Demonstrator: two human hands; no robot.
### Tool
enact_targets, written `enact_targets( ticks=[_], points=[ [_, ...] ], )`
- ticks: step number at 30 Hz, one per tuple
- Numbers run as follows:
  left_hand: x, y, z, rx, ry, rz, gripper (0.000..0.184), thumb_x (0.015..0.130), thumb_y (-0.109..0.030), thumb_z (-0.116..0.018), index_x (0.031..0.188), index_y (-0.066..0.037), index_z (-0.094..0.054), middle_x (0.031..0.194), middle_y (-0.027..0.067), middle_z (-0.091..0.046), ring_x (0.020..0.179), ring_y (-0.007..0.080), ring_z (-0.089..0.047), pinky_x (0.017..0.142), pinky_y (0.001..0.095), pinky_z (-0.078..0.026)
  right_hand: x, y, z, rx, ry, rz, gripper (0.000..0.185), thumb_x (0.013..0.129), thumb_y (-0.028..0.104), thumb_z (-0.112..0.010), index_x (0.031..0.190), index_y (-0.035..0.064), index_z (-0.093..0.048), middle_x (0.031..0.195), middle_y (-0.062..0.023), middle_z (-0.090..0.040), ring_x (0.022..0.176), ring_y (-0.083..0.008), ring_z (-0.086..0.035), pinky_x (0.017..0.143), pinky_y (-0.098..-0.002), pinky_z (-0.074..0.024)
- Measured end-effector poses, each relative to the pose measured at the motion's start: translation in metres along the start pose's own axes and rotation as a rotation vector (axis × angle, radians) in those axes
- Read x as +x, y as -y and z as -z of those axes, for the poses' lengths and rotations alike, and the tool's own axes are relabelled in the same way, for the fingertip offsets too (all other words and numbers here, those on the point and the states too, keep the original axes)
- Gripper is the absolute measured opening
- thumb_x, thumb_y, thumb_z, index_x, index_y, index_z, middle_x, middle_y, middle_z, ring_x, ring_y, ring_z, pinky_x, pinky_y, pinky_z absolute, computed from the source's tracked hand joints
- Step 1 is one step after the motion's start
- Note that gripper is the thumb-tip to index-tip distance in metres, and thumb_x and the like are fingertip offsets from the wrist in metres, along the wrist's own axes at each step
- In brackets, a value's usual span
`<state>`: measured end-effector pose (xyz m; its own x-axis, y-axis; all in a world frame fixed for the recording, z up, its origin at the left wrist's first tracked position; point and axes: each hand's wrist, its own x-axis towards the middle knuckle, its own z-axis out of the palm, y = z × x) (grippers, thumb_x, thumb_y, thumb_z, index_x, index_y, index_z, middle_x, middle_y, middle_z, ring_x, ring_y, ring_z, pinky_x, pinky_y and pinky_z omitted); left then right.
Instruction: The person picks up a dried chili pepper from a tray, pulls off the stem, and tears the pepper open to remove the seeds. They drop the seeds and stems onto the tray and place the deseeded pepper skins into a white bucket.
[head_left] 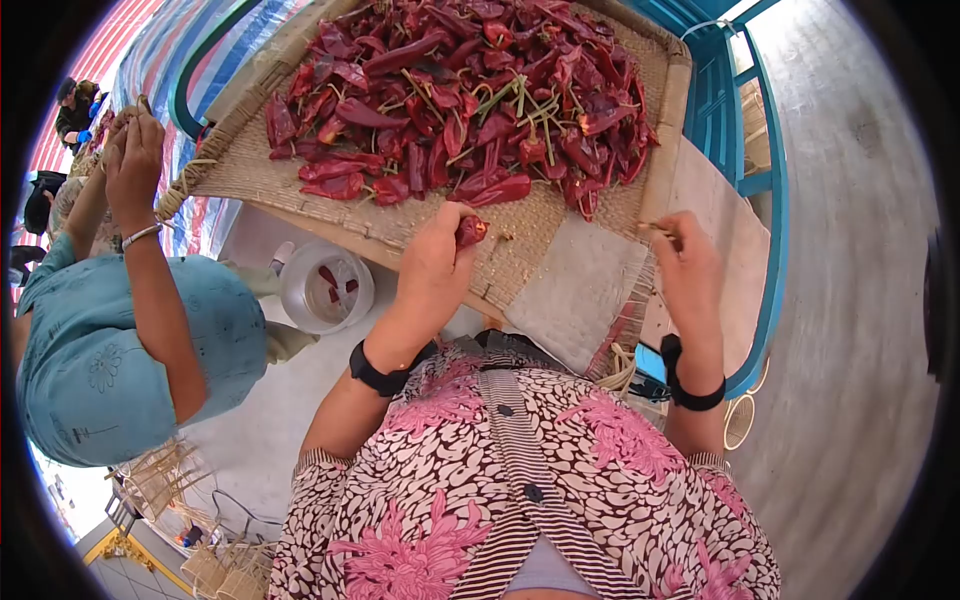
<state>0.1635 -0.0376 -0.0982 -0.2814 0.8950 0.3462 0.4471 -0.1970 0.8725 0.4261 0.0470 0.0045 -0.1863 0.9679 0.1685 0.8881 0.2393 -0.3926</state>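
My left hand (432, 262) is closed around a dried red chili pepper (471, 232), whose end sticks out past the thumb and fingers. To the right, my right hand (692, 262) pinches a small brownish chili stem (655, 229) between thumb and fingertips, beyond the tray's right edge. A large heap of dark red chilies (450, 110) lies on the woven tray (235, 172) in front of me, with several green stems (520, 95) on top. Small pale seeds and a stem bit (505, 237) are scattered on the weave near my left hand.
A grey cloth (575, 290) covers the tray's near right corner. Below the tray's left side stands a clear bucket (290, 295) with a few chili pieces. A co-worker in teal (110, 350) is at left, hands raised. A blue metal frame (765, 250) curves along the right.
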Motion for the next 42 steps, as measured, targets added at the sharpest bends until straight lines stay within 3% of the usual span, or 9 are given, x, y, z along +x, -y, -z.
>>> enact_targets(
  ticks=[4, 7, 10, 13, 19, 31, 37, 40, 42],
  points=[
    [0.011, -0.006, -0.007, 0.08, 0.048, 0.101, 0.029, 0.08, -0.005, -0.066, 0.107, -0.004, -0.055, 0.086, 0.0142, -0.06, 0.084, 0.0315, -0.06, 0.071, 0.0372, -0.048, 0.005, -0.054, 0.003, -0.109, 0.035, -0.118, 0.021, 0.085, 0.012, -0.06, 0.106, 0.0069, -0.06, 0.089, -0.0147, -0.065, 0.082, -0.0302, -0.065, 0.072, -0.0386, -0.05],
    [0.028, -0.015, -0.02, 0.255, 0.074, 0.097, 0.03, 0.079, -0.008, -0.067, 0.107, -0.006, -0.056, 0.087, 0.013, -0.061, 0.084, 0.0312, -0.06, 0.071, 0.0391, -0.049, 0.0, -0.084, -0.007, -0.297, -0.062, 0.082, 0.025, 0.086, 0.01, -0.059, 0.111, 0.0066, -0.06, 0.101, -0.0159, -0.064, 0.089, -0.0306, -0.064, 0.073, -0.0383, -0.0505],
    [0.045, -0.003, -0.04, 0.459, 0.1, -0.012, 0.029, 0.077, -0.009, -0.069, 0.103, -0.007, -0.057, 0.087, 0.0119, -0.062, 0.083, 0.0319, -0.06, 0.07, 0.0413, -0.049, 0.0, -0.073, -0.009, -0.088, -0.182, 0.116, 0.028, 0.086, 0.008, -0.058, 0.114, 0.0062, -0.06, 0.108, -0.0167, -0.061, 0.092, -0.0301, -0.063, 0.076, -0.0381, -0.0506],
    [0.054, 0.018, -0.062, 0.607, 0.179, -0.171, 0.027, 0.074, -0.008, -0.069, 0.099, -0.007, -0.058, 0.087, 0.0111, -0.061, 0.082, 0.0323, -0.059, 0.069, 0.0426, -0.049, -0.003, -0.038, -0.006, 0.135, -0.072, 0.034, 0.028, 0.086, 0.007, -0.057, 0.114, 0.006, -0.06, 0.106, -0.016, -0.062, 0.09, -0.0288, -0.064, 0.076, -0.0381, -0.0507],
    [0.049, 0.015, -0.056, 0.542, 0.11, -0.233, 0.026, 0.072, -0.006, -0.069, 0.095, -0.007, -0.057, 0.085, 0.0106, -0.06, 0.082, 0.0314, -0.058, 0.067, 0.0421, -0.049, -0.009, 0.013, -0.008, 0.14, 0.246, 0.247, 0.023, 0.086, 0.009, -0.057, 0.109, 0.0069, -0.061, 0.1, -0.0102, -0.062, 0.084, -0.0262, -0.065, 0.073, -0.0368, -0.0516],
    [0.02, -0.021, -0.016, 0.401, 0.049, -0.345, 0.035, 0.068, -0.001, -0.068, 0.101, -0.006, -0.06, 0.107, 0.0074, -0.065, 0.086, 0.0282, -0.062, 0.071, 0.0374, -0.051, 0.007, 0.06, -0.053, 0.075, 0.336, 0.446, 0.021, 0.089, 0.019, -0.059, 0.106, 0.0069, -0.06, 0.091, -0.0148, -0.063, 0.081, -0.0322, -0.063, 0.068, -0.0406, -0.0496],
    [0.004, -0.02, -0.01, 0.308, 0.05, -0.214, 0.041, 0.071, -0.002, -0.069, 0.111, -0.006, -0.059, 0.108, 0.0112, -0.065, 0.09, 0.0301, -0.062, 0.073, 0.0376, -0.051, 0.012, 0.066, -0.053, 0.445, 0.696, 0.124, 0.015, 0.089, 0.014, -0.058, 0.096, 0.0016, -0.061, 0.087, -0.0173, -0.063, 0.079, -0.0334, -0.062, 0.065, -0.0399, -0.0478],
    [0.001, -0.023, -0.008, 0.147, 0.159, -0.07, 0.04, 0.075, -0.007, -0.07, 0.113, -0.005, -0.058, 0.105, 0.0137, -0.065, 0.089, 0.0323, -0.062, 0.074, 0.0381, -0.05, 0.012, 0.058, -0.061, 0.288, 0.314, 0.656, 0.009, 0.088, 0.012, -0.058, 0.091, 0.0032, -0.06, 0.081, -0.0142, -0.061, 0.074, -0.0295, -0.062, 0.059, -0.0379, -0.0477],
    [0.005, -0.027, 0.004, 0.07, 0.258, -0.048, 0.04, 0.078, -0.011, -0.071, 0.114, -0.005, -0.057, 0.101, 0.0146, -0.063, 0.089, 0.0336, -0.06, 0.075, 0.0389, -0.049, 0.009, 0.059, -0.056, 0.093, 0.268, 0.775, 0.006, 0.087, 0.011, -0.059, 0.086, 0.0057, -0.057, 0.077, -0.0116, -0.058, 0.07, -0.0284, -0.061, 0.055, -0.0375, -0.0469]
  ],
)
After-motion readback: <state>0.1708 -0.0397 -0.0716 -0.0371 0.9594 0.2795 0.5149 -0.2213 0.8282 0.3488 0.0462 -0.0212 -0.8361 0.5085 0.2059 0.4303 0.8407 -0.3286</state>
